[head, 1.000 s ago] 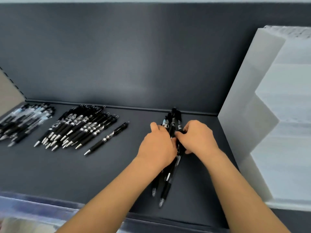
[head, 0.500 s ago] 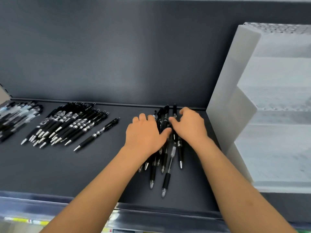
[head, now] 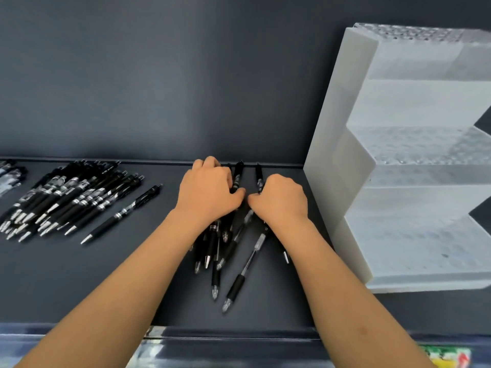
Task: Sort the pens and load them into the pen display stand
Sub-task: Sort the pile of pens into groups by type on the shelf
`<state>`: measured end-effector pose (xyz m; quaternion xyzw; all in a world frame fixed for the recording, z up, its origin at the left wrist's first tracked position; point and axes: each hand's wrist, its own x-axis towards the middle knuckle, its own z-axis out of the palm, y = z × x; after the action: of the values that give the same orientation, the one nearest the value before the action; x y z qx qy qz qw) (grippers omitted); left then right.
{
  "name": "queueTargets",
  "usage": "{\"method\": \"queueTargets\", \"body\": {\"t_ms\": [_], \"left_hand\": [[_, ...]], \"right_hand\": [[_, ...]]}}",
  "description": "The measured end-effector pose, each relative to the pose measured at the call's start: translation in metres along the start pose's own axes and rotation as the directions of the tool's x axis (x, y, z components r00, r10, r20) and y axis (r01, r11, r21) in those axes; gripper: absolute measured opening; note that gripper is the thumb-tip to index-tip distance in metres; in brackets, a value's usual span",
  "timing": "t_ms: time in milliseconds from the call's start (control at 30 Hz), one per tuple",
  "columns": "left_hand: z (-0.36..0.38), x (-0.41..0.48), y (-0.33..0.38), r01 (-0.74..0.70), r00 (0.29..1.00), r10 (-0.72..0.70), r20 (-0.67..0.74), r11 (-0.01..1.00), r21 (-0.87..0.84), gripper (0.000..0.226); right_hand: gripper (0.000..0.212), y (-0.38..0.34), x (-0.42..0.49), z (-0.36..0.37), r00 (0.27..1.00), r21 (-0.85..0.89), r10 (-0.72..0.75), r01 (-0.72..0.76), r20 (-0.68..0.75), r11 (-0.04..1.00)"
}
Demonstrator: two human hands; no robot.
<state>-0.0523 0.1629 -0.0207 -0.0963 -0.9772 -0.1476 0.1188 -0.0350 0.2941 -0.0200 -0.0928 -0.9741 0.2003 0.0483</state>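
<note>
A loose bunch of black pens (head: 229,257) lies fanned out on the dark shelf in the middle. My left hand (head: 210,193) lies on top of the bunch's upper part with fingers curled over the pens. My right hand (head: 281,200) sits beside it, fingers curled down onto the right side of the same bunch. The thumbs nearly meet. Pen tips stick out below both hands, and clip ends show above them. A white stepped pen display stand (head: 345,144) rises just to the right, its tiers holding no pens.
A sorted row of black pens (head: 66,200) lies at the left, with one single black pen (head: 122,215) beside it. More pens (head: 9,176) sit at the far left edge. The shelf's back wall (head: 159,88) stands close behind; its front lip (head: 231,334) runs below.
The bunch was gathered tight between both hands a second ago; it now lies spread on the shelf. Both hands have shifted a little further back over it, fingers curling in.
</note>
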Motion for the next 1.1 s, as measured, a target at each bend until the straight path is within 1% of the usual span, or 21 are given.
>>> {"method": "queueTargets", "body": {"t_ms": [67, 167, 233, 267, 333, 400, 433, 500, 533, 600, 633, 700, 733, 800, 867, 933, 1033, 1100], "left_hand": [[0.004, 0.004, -0.003, 0.001, 1.0, -0.001, 0.019, 1.0, -0.02, 0.031], [0.009, 0.006, -0.007, 0.074, 0.997, -0.062, 0.055, 0.965, -0.251, 0.024], [0.01, 0.006, -0.01, 0.099, 0.995, -0.083, 0.06, 0.942, -0.321, 0.021], [0.01, 0.007, -0.011, 0.099, 0.995, -0.084, 0.059, 0.935, -0.341, 0.02], [0.01, 0.007, -0.014, 0.109, 0.994, -0.09, 0.068, 0.913, -0.392, 0.02], [0.009, 0.008, -0.015, 0.126, 0.991, -0.096, 0.09, 0.891, -0.437, 0.024], [0.007, 0.008, -0.016, 0.131, 0.991, -0.099, 0.094, 0.878, -0.46, 0.025], [0.001, 0.007, -0.016, 0.147, 0.989, -0.12, 0.085, 0.834, -0.532, 0.027], [-0.004, 0.007, -0.017, 0.157, 0.988, -0.129, 0.09, 0.793, -0.589, 0.028], [-0.015, 0.005, -0.018, 0.193, 0.981, -0.102, 0.167, 0.659, -0.727, 0.03], [-0.02, 0.004, -0.018, 0.215, 0.973, -0.059, 0.225, 0.597, -0.773, 0.029], [-0.024, 0.002, -0.018, 0.217, 0.958, 0.047, 0.284, 0.532, -0.818, 0.024], [-0.024, 0.001, -0.017, 0.195, 0.959, 0.075, 0.274, 0.525, -0.828, 0.021], [-0.02, 0.001, -0.015, 0.135, 0.978, 0.055, 0.2, 0.561, -0.817, 0.013], [-0.016, 0.001, -0.016, 0.106, 0.991, 0.008, 0.136, 0.584, -0.805, 0.009], [-0.014, 0.0, -0.018, 0.113, 0.993, -0.031, 0.116, 0.565, -0.818, 0.007], [-0.014, 0.0, -0.018, 0.132, 0.991, -0.048, 0.125, 0.529, -0.838, 0.011], [-0.015, 0.0, -0.018, 0.16, 0.985, -0.024, 0.17, 0.48, -0.863, 0.013]], "right_hand": [[0.038, 0.002, 0.001, 0.0, 1.0, 0.043, -0.007, 0.007, 0.013, 0.999], [0.032, 0.006, 0.005, 0.0, 1.0, 0.196, 0.003, -0.006, 0.018, 0.981], [0.029, 0.006, 0.007, -0.001, 1.0, 0.296, 0.026, -0.028, 0.012, 0.955], [0.03, 0.006, 0.009, -0.001, 0.999, 0.328, 0.035, -0.033, -0.002, 0.944], [0.038, 0.006, 0.011, 0.0, 0.998, 0.378, 0.049, -0.035, -0.029, 0.925], [0.047, 0.006, 0.01, -0.002, 0.998, 0.477, 0.061, -0.048, -0.011, 0.878], [0.046, 0.006, 0.01, -0.003, 0.998, 0.557, 0.062, -0.057, 0.009, 0.829], [0.038, 0.005, 0.008, -0.006, 0.997, 0.73, 0.054, -0.076, 0.054, 0.679], [0.034, 0.004, 0.008, -0.007, 0.996, 0.806, 0.044, -0.091, 0.081, 0.585], [0.023, 0.001, 0.006, -0.009, 0.989, 0.912, 0.022, -0.146, 0.149, 0.384], [0.019, -0.001, 0.006, -0.01, 0.982, 0.941, 0.009, -0.182, 0.187, 0.287], [0.015, -0.004, 0.004, -0.012, 0.966, 0.96, -0.03, -0.25, 0.256, 0.128], [0.015, -0.005, 0.003, -0.013, 0.957, 0.957, -0.055, -0.282, 0.286, 0.067], [0.019, -0.006, 0.001, -0.014, 0.936, 0.941, -0.111, -0.338, 0.335, -0.012], [0.027, -0.008, -0.001, -0.016, 0.915, 0.926, -0.172, -0.375, 0.366, -0.027], [0.031, -0.009, -0.003, -0.017, 0.899, 0.921, -0.22, -0.39, 0.379, -0.009], [0.032, -0.012, -0.006, -0.02, 0.882, 0.921, -0.282, -0.388, 0.378, 0.021], [0.031, -0.012, -0.008, -0.02, 0.871, 0.924, -0.314, -0.375, 0.377, 0.071]]}}
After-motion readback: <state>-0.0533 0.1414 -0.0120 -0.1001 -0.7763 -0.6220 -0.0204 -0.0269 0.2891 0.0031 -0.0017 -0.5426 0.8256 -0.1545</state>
